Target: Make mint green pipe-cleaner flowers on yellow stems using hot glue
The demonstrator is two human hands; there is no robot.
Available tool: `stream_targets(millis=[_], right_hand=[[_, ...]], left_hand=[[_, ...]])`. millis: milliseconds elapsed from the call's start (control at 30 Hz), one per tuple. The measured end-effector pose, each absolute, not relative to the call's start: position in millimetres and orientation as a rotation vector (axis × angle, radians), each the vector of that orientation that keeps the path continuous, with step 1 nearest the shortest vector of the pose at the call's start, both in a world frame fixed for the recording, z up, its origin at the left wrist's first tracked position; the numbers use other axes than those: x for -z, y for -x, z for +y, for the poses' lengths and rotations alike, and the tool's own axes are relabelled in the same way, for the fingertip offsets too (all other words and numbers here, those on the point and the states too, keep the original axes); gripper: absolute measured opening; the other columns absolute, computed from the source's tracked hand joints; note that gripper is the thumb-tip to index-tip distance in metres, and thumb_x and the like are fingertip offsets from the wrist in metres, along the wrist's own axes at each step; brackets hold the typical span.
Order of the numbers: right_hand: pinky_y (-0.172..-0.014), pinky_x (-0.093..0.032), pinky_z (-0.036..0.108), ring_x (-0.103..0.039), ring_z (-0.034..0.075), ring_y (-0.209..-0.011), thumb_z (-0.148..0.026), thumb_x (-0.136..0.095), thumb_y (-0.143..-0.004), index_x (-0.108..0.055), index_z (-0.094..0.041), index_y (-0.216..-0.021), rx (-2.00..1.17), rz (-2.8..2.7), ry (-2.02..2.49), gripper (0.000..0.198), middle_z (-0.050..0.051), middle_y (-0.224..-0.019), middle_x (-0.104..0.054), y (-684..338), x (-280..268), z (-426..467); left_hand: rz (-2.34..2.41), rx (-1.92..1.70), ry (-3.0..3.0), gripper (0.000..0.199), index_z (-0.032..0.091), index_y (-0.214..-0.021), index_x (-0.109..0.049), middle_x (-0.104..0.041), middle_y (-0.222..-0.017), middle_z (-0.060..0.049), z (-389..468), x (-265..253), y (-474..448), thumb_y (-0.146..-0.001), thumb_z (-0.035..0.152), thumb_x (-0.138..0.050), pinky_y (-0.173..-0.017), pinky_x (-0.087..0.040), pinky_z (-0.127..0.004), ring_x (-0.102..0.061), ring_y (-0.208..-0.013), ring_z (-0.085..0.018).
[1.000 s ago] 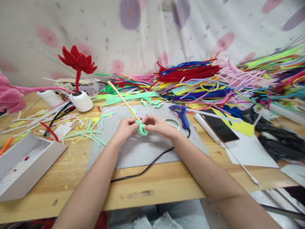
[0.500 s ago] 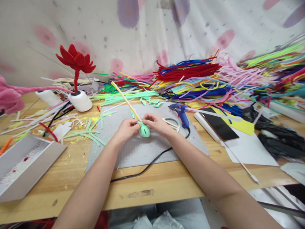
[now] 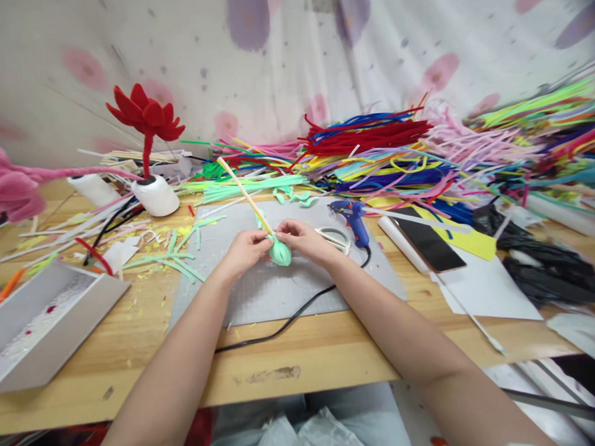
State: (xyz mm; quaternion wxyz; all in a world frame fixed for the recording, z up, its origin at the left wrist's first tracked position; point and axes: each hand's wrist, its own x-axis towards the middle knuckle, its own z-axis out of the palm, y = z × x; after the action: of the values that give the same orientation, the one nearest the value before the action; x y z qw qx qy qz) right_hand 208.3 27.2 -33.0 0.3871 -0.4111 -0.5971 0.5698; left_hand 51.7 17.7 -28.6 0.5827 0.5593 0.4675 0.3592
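Over the grey cutting mat (image 3: 300, 294), my left hand (image 3: 251, 250) and my right hand (image 3: 302, 241) meet with pinched fingers. Between them is a mint-green pipe-cleaner flower head (image 3: 279, 252), its rounded end pointing down toward me. A pale yellow stick (image 3: 242, 190) rises from it, slanting up and to the left. My left fingers grip the flower's left side where it joins the stick; my right fingertips press on its right side. The exact contact points are partly hidden by the fingers.
A blue glue gun (image 3: 352, 222) and white-handled scissors (image 3: 335, 238) lie right of my hands; a black cable (image 3: 295, 319) crosses the mat. Left are a red flower (image 3: 145, 114) in a white pot and a grey box (image 3: 62, 329). Pipe cleaners (image 3: 373, 142) heap behind.
My hands keep their pinch, and the green flower head turns slightly between my fingers. The whole view shifts a little; the objects on the table stay where they were.
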Motion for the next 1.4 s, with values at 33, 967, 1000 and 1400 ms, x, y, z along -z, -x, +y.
stream_targets(millis=[33, 967, 1000, 1400], right_hand=[[-0.054, -0.034, 0.021, -0.042, 0.007, -0.058, -0.035, -0.061, -0.069, -0.05, -0.017, -0.071, -1.448, -1.514, 1.048, 0.022, -0.004, -0.065, -0.049, -208.0, 32.9, 27.1], [-0.075, -0.05, 0.028, -0.059, 0.011, -0.078, -0.033, -0.068, -0.068, -0.058, -0.02, -0.096, -1.769, -1.377, 0.773, 0.032, 0.0, -0.091, -0.062, -215.7, 34.9, 20.8], [-0.074, -0.05, 0.028, -0.058, 0.011, -0.078, -0.033, -0.068, -0.069, -0.059, -0.02, -0.095, -1.768, -1.376, 0.774, 0.031, 0.0, -0.09, -0.062, -215.7, 35.0, 20.8], [-0.078, -0.048, 0.028, -0.057, 0.012, -0.083, -0.038, -0.068, -0.068, -0.058, -0.021, -0.094, -1.66, -1.254, 0.78, 0.033, 0.002, -0.096, -0.061, -210.4, 37.1, 19.8]], left_hand=[[1.099, -0.838, -1.304, 0.026, 0.014, -0.078, -0.072, -0.064, -0.066, -0.002, 17.5, 28.0, -52.0, -0.061, 0.032, -0.064, -0.053, -0.046, -0.023, -0.056, -0.061, -0.013], [1.162, -1.018, -0.965, 0.033, 0.011, -0.079, -0.071, -0.069, -0.077, -0.007, 20.5, 17.1, -46.7, -0.052, 0.031, -0.073, -0.051, -0.043, -0.023, -0.058, -0.065, -0.015], [1.166, -1.02, -0.97, 0.034, 0.01, -0.079, -0.071, -0.069, -0.077, -0.007, 20.6, 17.6, -46.8, -0.052, 0.031, -0.073, -0.051, -0.043, -0.023, -0.058, -0.065, -0.015], [0.999, -1.055, -0.95, 0.027, 0.013, -0.08, -0.068, -0.067, -0.08, -0.006, 19.0, 20.0, -52.9, -0.066, 0.035, -0.063, -0.055, -0.043, -0.021, -0.058, -0.068, -0.012]])
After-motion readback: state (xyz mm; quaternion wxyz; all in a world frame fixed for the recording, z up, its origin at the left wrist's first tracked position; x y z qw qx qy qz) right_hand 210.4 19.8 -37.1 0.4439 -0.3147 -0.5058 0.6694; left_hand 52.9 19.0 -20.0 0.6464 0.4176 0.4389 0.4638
